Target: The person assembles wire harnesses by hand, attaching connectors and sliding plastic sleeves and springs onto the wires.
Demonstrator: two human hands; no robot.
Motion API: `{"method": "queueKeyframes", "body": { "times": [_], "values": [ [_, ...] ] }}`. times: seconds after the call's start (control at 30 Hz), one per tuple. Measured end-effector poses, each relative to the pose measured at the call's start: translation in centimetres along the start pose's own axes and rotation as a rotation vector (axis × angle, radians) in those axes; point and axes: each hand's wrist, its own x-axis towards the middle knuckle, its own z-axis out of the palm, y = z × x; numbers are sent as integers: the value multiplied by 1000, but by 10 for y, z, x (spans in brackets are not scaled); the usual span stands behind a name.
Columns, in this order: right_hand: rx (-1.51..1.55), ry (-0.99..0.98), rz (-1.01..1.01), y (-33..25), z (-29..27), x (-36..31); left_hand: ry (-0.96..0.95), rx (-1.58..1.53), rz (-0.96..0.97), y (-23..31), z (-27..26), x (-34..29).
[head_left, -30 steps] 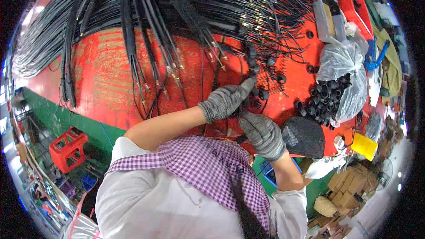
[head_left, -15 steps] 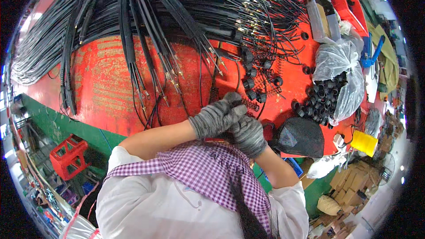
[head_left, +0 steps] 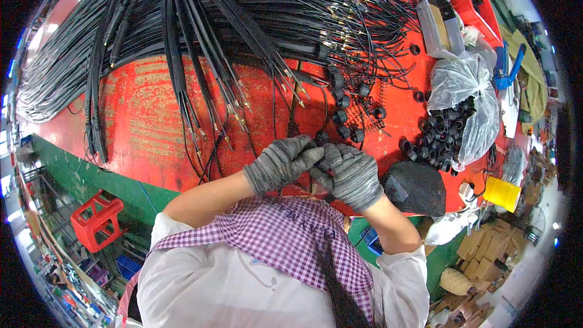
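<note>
My left hand [head_left: 281, 161] and my right hand [head_left: 353, 175], both in grey knit gloves, meet above the near part of the red table [head_left: 146, 97]. The fingers of both are curled, with the fingertips close together. A small black ribbed piece [head_left: 322, 138] shows at the fingertips; whether it is gripped or lies behind them, I cannot tell. Just past the hands are several black plastic rings [head_left: 341, 116] and thin dark coil springs [head_left: 381, 90]. Black cables [head_left: 206, 42] with brass-coloured tips spread across the far side, some bundles reaching toward me.
Right of my hands sits a black mesh-covered object [head_left: 414, 188], beside a heap of black rings [head_left: 440, 136] spilling from a clear plastic bag [head_left: 464, 85]. Farther back are a grey box [head_left: 438, 21] and a red bin [head_left: 470, 0]. A yellow spool [head_left: 501, 194] stands at right; a red stool [head_left: 97, 222] is at lower left.
My hands have come slightly apart from an overlapped position, the left shifting left and the right shifting right. The small black piece now shows at the fingertips.
</note>
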Motion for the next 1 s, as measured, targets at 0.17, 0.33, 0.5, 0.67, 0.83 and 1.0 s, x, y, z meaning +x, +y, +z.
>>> {"method": "queueKeyframes", "body": {
  "times": [0.17, 0.33, 0.5, 0.67, 0.83, 1.0],
  "values": [
    [-295, 241, -37, 7, -6, -11, 157, 26, -24, -33, -20, 17],
    [506, -39, 311, 18, -1, -26, 192, 377, 118, -11, -16, 8],
    [1862, -615, 501, 50, -6, -49, -62, 213, 556, 21, -12, 14],
    [29, 150, 343, 119, -29, -69, 47, -160, -25, 8, -2, 31],
    [-461, 383, 973, 248, -56, -102, 124, 302, 177, -23, 7, 41],
    [-403, 191, 1028, 293, -70, -77, 169, 603, 282, -32, 2, 50]
  ]
}}
